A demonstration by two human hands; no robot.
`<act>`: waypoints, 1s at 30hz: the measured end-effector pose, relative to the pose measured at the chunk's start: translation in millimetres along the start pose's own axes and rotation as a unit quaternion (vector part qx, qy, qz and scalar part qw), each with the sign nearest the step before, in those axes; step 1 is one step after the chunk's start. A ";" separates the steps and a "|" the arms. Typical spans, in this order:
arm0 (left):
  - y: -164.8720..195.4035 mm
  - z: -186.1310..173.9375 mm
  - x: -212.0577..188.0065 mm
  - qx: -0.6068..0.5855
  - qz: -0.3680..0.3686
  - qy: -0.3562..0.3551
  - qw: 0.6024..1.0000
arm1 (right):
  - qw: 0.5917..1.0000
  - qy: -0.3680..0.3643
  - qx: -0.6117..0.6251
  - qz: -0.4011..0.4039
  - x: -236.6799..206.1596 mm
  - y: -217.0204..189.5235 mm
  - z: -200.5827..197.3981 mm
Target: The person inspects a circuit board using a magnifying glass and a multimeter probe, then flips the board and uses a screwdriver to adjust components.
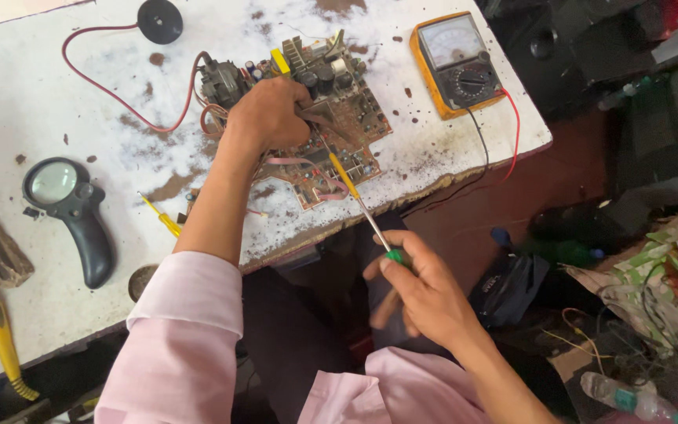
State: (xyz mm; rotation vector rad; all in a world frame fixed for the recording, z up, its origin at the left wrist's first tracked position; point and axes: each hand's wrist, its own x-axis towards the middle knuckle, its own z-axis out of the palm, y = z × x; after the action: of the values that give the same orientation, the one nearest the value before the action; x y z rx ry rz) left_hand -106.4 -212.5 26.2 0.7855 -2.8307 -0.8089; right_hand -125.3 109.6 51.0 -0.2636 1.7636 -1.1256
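My left hand [268,114] presses on circuit board [331,126] at table [25,94] edge, fingers curled on it. My right hand [417,286] pinches green-handled screwdriver [359,200], tip on board. Work looks mid-way: board bare, wires attached, meter [457,63] idle beside.

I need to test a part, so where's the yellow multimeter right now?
In the head view, the yellow multimeter lies at the table's far right corner, just right of the circuit board that the left hand rests on.
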 end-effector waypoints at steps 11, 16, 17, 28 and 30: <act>3.4 -0.4 -4.4 -0.010 -0.007 0.026 1.000 | 0.804 0.212 -0.498 -0.247 -22.6 -1.4 26.4; 11.9 -3.4 -9.4 -0.002 -0.049 0.022 0.999 | 0.824 0.247 -0.367 -0.355 -16.6 2.2 18.5; 13.3 -3.2 -10.4 0.000 -0.052 0.028 0.998 | 0.825 0.245 -0.324 -0.393 -16.2 5.0 14.0; 12.6 5.6 -9.3 0.014 -0.056 0.072 0.996 | 0.967 0.010 0.249 -0.048 4.0 19.1 -10.6; 14.8 8.0 -7.6 0.017 -0.068 0.069 0.995 | 0.968 -0.016 0.251 -0.009 5.3 16.6 -11.2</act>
State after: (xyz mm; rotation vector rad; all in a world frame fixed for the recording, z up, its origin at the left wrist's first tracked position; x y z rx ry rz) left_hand -108.3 -194.2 27.3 1.0082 -2.6990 -0.6940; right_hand -132.1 121.8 35.7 0.0116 1.3927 -1.5255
